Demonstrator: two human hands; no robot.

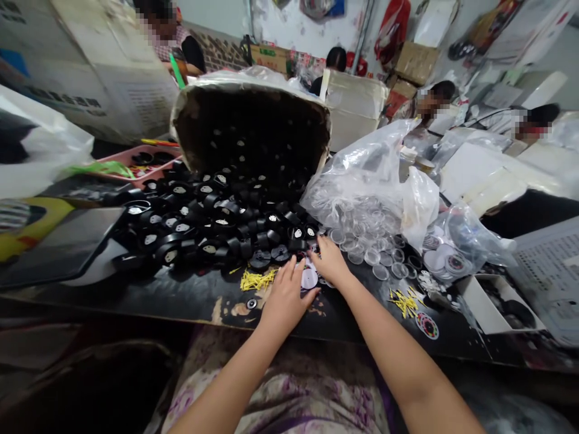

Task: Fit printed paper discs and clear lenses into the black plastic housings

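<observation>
My left hand (286, 294) lies low over the front of the black table, fingers stretched and thumb apart, beside a white disc (309, 279). On the disc's other side my right hand (331, 263) reaches in with its fingers apart, close to the edge of a pile of black round cases (221, 223). Nothing shows held in either hand, though small parts under the fingertips are partly hidden. Left of my left hand lie yellow pointed pieces (257, 279) and a small round part (251, 304). Clear round covers (373, 257) spread beyond my right hand.
A large tipped container (178, 114) opens toward the case pile. At right are a clear plastic bag (366, 160), more yellow pieces (404, 303), a coloured dial (427, 325) and a white box (491, 322). A pink tray (168, 160) stands left. Several people sit beyond.
</observation>
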